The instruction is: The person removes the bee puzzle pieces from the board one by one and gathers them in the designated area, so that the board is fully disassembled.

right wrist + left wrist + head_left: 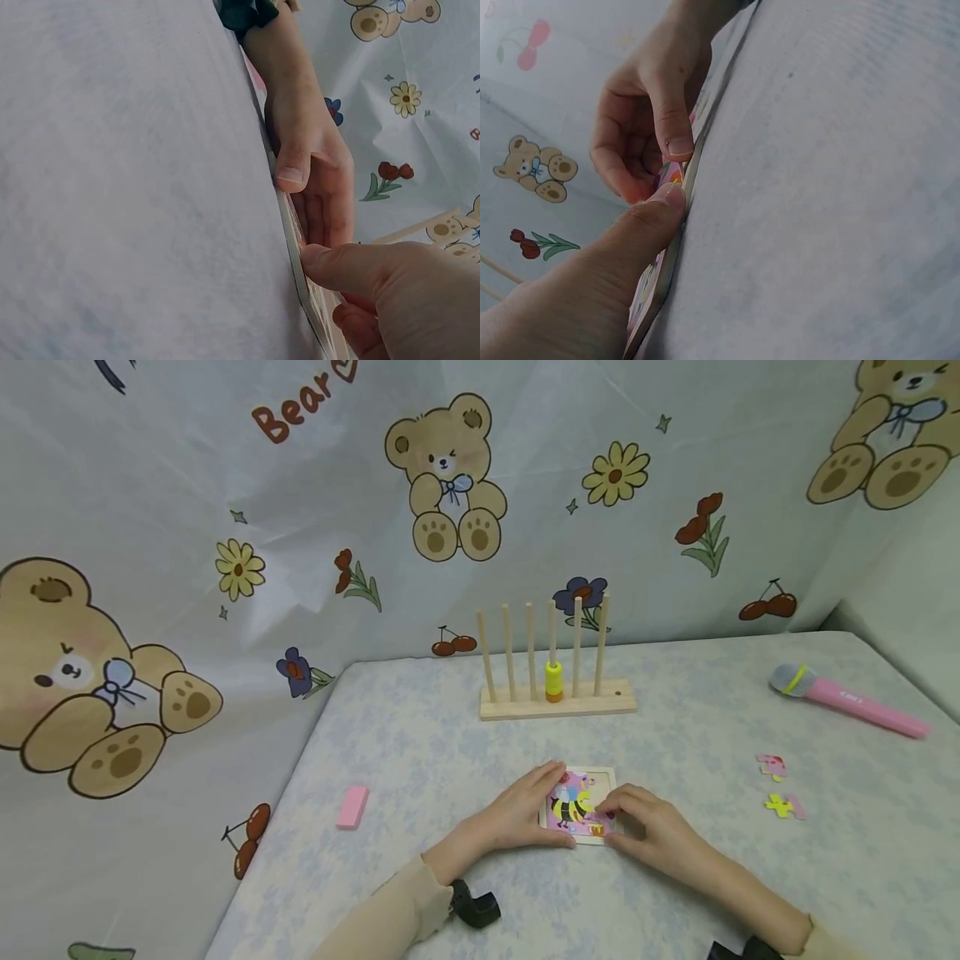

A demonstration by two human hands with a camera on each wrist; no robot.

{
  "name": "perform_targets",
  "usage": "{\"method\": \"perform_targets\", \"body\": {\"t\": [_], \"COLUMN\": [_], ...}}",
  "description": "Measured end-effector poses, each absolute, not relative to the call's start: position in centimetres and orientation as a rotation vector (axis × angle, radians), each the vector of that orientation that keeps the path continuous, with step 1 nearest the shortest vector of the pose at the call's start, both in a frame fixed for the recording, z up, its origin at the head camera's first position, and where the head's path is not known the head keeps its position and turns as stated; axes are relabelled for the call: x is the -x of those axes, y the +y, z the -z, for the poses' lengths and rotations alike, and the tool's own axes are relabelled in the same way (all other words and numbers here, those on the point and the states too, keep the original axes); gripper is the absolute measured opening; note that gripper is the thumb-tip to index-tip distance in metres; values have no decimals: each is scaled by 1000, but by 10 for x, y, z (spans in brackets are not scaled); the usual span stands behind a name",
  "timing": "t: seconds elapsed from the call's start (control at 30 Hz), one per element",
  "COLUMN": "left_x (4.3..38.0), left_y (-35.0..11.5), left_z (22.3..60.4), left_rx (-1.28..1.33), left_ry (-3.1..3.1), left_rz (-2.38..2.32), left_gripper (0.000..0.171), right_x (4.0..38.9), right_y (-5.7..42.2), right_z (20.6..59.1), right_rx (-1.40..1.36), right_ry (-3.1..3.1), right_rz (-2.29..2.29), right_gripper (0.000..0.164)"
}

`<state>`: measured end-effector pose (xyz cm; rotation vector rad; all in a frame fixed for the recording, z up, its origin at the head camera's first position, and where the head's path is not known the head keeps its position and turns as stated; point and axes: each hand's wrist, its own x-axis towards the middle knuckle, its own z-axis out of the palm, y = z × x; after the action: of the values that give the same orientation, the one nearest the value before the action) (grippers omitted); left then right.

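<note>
A small wooden-framed jigsaw puzzle [568, 810] with a yellow and black bee on pink lies on the table, bare wood showing at its upper right. My left hand [517, 810] grips it from the left, thumb along the near edge and fingers at the far left corner. From the right, my right hand [660, 831] holds its near corner, the thumb at the frame's edge and curled fingertips over the pink pieces. In the left wrist view, the two thumbs are close together on the frame [660, 277]. The right hand hides part of the puzzle.
To the right lie loose puzzle pieces [780, 806] and a pink toy microphone [855, 703]. A wooden peg stand [498, 710] behind the puzzle has yellow and orange beads [553, 681] on one peg. A pink block [352, 807] is on the left. Bear-printed cloth [315, 510] hangs behind.
</note>
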<state>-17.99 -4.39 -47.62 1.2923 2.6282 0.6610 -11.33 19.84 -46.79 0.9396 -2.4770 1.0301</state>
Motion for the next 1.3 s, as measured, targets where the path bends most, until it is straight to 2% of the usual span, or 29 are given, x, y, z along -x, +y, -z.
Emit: {"method": "perform_targets", "body": {"t": [0.27,0.5,0.83,1.13,1.3], "left_x": [180,181,176,182,182], "left_y": [-42,-41,-43,-43,-45], "left_z": [475,478,480,476,476], "left_rx": [-1317,-1333,-1301,-1276,-1273], "left_ry": [2620,2604,2584,2601,2598], "left_rz": [-635,-641,-642,-658,-664], "left_gripper": [102,102,102,103,103], "right_x": [106,93,50,50,53], "right_y": [213,263,355,382,386], "right_z": [438,420,436,455,459], "right_rx": [-834,-700,-235,-268,-376], "right_ry": [-2485,-2539,-2789,-2834,-2772], "right_rz": [-1028,-981,-1020,-922,-862], "right_gripper": [38,47,32,31,32]}}
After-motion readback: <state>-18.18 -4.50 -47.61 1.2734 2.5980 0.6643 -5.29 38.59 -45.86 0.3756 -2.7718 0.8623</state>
